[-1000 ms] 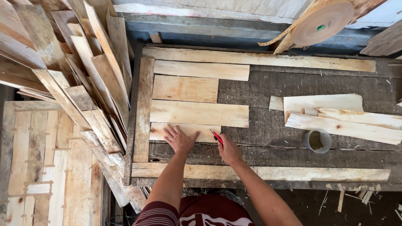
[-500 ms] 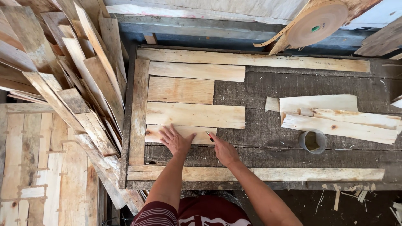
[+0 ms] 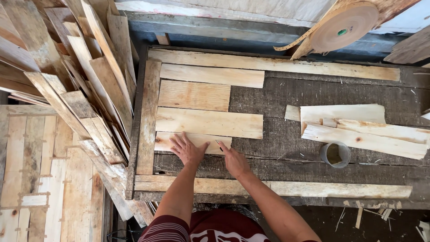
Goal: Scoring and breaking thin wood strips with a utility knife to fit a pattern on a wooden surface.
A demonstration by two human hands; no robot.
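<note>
On our left we see a heap of rough planks (image 3: 80, 89) leaning against the dark workbench (image 3: 313, 94). On the bench lies a frame of long slats, with its upright side slat (image 3: 147, 116) at the left edge. Inside it four pale boards lie in a row from far to near; the nearest, a short board (image 3: 195, 142), is light, raw wood with a ragged near edge, and it sits just below the wider board (image 3: 208, 123).

Our left hand (image 3: 187, 150) lies flat on that short board, palm down and fingers spread. Just beside it, our right hand (image 3: 235, 162) rests at the board's right end, with its fingers drawn together around a thin pencil-like stick (image 3: 219, 145).

Farther right lie loose offcuts (image 3: 358, 130) and a small round tin (image 3: 335, 154).
</note>
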